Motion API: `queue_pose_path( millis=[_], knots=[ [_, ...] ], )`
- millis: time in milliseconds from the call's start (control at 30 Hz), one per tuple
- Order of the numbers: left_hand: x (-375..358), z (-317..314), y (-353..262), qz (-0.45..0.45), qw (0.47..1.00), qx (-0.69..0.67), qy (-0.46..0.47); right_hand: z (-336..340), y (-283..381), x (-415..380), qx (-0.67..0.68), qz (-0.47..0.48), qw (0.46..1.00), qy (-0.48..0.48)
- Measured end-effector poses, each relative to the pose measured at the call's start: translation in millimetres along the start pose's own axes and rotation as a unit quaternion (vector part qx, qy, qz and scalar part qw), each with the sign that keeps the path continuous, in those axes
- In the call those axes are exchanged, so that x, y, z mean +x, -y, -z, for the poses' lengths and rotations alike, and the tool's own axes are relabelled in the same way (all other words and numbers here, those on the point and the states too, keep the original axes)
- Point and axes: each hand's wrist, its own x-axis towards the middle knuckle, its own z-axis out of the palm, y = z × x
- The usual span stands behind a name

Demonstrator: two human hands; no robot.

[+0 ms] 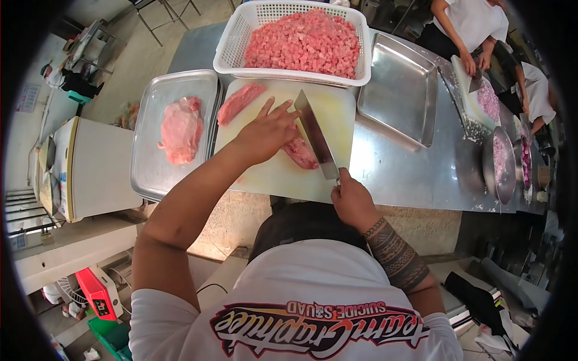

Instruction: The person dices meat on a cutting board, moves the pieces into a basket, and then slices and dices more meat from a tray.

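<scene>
Raw meat strip (302,154) lay on a cutting board (338,117), partly covered by the splayed left hand (268,133); the right hand (353,201) gripped a cleaver (316,137) beside the strip.

Bright light, glare on metal table (385,171), dark fisheye-warped edges

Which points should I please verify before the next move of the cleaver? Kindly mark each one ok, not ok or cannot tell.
1. Right hand closed around the handle of the cleaver: ok.
2. Left hand over the meat piece beside the blade: ok.
3. Left fingers curled back from the blade: not ok, they are extended, with one very near it.
4. Second meat piece away from the blade: ok, at the board's far left.
5. Cutting board secured against sliding: cannot tell.
6. Co-worker's hands apart from this cleaver: ok.
</scene>
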Motion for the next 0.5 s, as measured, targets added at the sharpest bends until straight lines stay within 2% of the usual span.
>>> queue_pose_path(
  millis=[133, 233, 333, 433, 500],
  knots=[
    [-6.2, -8.5, 1.0, 0.033, 0.999, -0.009, -0.018, 2.3, 1.5, -0.8, 0.005, -0.008, 1.000, 0.003],
    [-9.5, -15.0, -0.2, 0.065, 0.995, -0.073, -0.028, 4.4, 5.5, -0.5, 0.002, -0.019, 1.000, 0.011],
    [-16.9, -17.9, -6.5, 0.101, 0.982, -0.139, -0.081, 3.1, 8.4, -1.3, -0.010, -0.019, 1.000, 0.014],
    [-26.6, -17.8, -25.9, 0.200, 0.953, -0.139, -0.182, 2.6, 11.8, -1.8, -0.017, -0.013, 1.000, 0.015],
    [-30.5, -23.9, -36.5, 0.266, 0.911, -0.253, -0.186, 4.2, 15.2, -2.0, -0.021, -0.009, 1.000, 0.017]
  ],
)
